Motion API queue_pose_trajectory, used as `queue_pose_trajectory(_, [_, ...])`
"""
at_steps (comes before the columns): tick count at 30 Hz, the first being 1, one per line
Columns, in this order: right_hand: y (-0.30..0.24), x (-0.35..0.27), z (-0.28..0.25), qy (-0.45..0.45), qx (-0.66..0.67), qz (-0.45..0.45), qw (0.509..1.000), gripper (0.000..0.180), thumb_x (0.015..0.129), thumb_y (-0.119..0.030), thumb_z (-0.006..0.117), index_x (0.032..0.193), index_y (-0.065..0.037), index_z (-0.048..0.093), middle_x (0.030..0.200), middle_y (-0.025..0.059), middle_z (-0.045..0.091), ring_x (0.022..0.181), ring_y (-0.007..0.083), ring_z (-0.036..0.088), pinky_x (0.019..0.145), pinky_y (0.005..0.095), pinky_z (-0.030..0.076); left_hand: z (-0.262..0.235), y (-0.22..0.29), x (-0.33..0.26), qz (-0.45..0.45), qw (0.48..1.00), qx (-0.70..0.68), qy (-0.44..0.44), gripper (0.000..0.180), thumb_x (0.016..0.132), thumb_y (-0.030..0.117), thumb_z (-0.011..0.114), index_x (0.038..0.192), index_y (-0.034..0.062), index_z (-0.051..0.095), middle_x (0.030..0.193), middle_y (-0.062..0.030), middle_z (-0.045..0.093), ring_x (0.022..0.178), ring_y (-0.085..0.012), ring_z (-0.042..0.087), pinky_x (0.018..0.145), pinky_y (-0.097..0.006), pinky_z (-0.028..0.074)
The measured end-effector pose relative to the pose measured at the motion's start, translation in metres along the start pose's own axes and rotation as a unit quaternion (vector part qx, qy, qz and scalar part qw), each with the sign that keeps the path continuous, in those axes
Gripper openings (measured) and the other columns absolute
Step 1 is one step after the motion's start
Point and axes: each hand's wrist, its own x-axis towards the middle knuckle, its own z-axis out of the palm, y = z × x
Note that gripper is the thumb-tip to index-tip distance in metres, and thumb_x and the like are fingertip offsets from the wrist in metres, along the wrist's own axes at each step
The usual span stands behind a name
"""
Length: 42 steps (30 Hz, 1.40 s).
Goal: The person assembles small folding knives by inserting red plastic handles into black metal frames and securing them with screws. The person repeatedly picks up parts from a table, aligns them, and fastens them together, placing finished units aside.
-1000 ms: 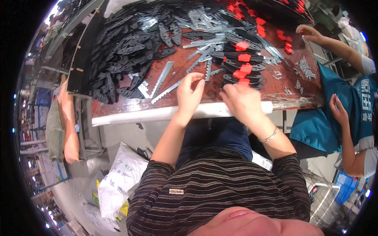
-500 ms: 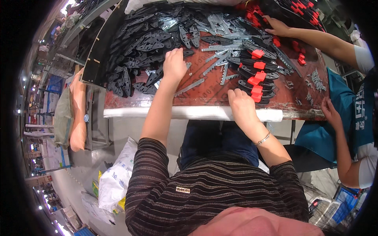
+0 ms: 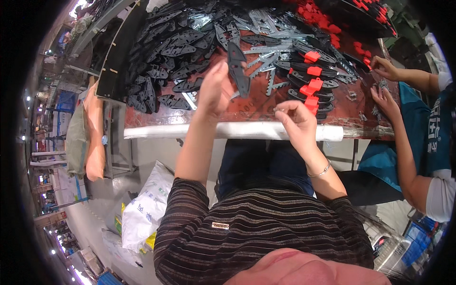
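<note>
My left hand (image 3: 214, 92) is raised over the table, a little blurred, with its fingers closed on a black plastic handle half (image 3: 238, 71), long and pointed at both ends. The piece is tilted upright above the tabletop. Between thumb and forefinger, my right hand (image 3: 298, 124) pinches a small metal spring (image 3: 280, 109) near the front edge. Just beyond that hand lies a row of black handles with red clips (image 3: 312, 88). Toothed metal strips (image 3: 271, 81) are spread on the table between the loose parts and the row.
A heap of black handle halves (image 3: 183, 45) covers the table's left and back. Red clips (image 3: 319, 18) are piled at the back right. To my right, a co-worker's two hands (image 3: 385, 97) are near small springs (image 3: 378, 111). White padding (image 3: 228, 130) covers the front edge.
My left hand has lifted a black handle half off the heap. The right hand has turned, showing the spring. The co-worker's far hand has moved from the red clips toward the table's right edge.
</note>
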Motion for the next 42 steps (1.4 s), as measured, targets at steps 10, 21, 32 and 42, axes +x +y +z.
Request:
queue_pose_trajectory(10, [-0.013, 0.005, 0.004, 0.075, 0.140, 0.062, 0.985, 0.010, 0.084, -0.004, 0.063, 0.093, 0.000, 0.059, 0.084, -0.0003, 0.063, 0.073, 0.0039, 0.055, 0.064, 0.0183, 0.046, 0.047, -0.058, -0.047, -0.025, 0.999, -0.039, -0.026, 0.024, 0.084, 0.000, 0.059, 0.108, -0.0001, 0.055, 0.104, -0.0077, 0.061, 0.093, -0.0152, 0.059, 0.082, -0.030, 0.050])
queue_pose_trajectory(21, [-0.013, -0.005, 0.003, 0.081, 0.148, 0.039, 0.985, 0.009, 0.082, -0.002, 0.064, 0.090, -0.001, 0.060, 0.081, 0.0003, 0.061, 0.073, 0.0042, 0.056, 0.064, 0.0181, 0.045, 0.054, -0.067, -0.059, -0.018, 0.998, 0.048, -0.033, 0.030, 0.082, 0.000, 0.061, 0.111, -0.0016, 0.054, 0.103, -0.0054, 0.059, 0.093, -0.0132, 0.057, 0.084, -0.028, 0.047])
queue_pose_trajectory(32, [-0.018, -0.007, -0.015, 0.111, 0.206, 0.039, 0.971, 0.010, 0.084, -0.001, 0.063, 0.092, 0.000, 0.058, 0.081, -0.0007, 0.060, 0.074, 0.0041, 0.054, 0.067, 0.0183, 0.045, 0.071, -0.068, -0.054, -0.007, 0.997, 0.035, -0.071, 0.032, 0.083, 0.000, 0.061, 0.115, -0.0018, 0.054, 0.105, -0.0053, 0.060, 0.095, -0.0117, 0.056, 0.085, -0.026, 0.045])
queue_pose_trajectory(42, [-0.015, -0.012, -0.027, 0.093, 0.151, 0.067, 0.982, 0.008, 0.083, -0.004, 0.065, 0.089, -0.002, 0.059, 0.080, -0.0024, 0.060, 0.070, 0.0018, 0.053, 0.061, 0.0168, 0.043, 0.075, -0.075, -0.051, 0.002, 0.994, 0.068, -0.081, 0.025, 0.084, 0.001, 0.060, 0.109, -0.0012, 0.055, 0.102, -0.0041, 0.060, 0.093, -0.0108, 0.055, 0.085, -0.026, 0.044])
